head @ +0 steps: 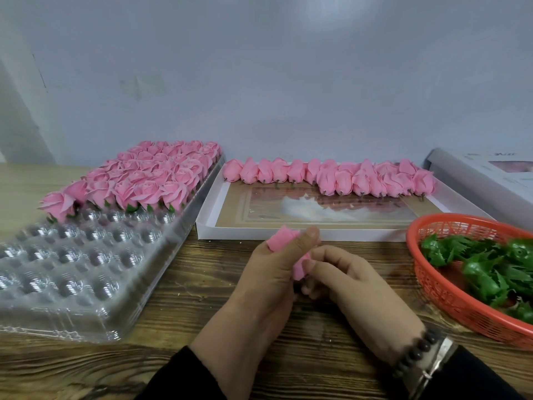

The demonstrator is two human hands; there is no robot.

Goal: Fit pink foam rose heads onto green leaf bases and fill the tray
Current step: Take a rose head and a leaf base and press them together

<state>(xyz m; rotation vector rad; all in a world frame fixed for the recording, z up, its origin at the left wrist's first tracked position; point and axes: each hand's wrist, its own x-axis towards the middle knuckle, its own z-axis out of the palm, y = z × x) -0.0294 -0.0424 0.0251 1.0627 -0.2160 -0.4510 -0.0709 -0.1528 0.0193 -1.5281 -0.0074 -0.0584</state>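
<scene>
Head view, your left hand (268, 272) and right hand (349, 281) both pinching one pink rose head (300, 268) over the bench's near middle, clear tray (72, 272) sitting at the left edge, far rows filled, orange basket (450, 295) of leaf bases (487, 269) at the right edge.

Wood-grain counter (184, 287) ran to a pale wall (259, 67); a printed white box (490, 171) lay at far right.

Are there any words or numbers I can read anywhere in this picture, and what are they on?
No text can be read.
White box at far right: dark marks along its top edge, too blurred to read.
Printed picture on the floor of the open box: a blurry image, no letters legible.
Watch on the right wrist: no readable marking.
</scene>
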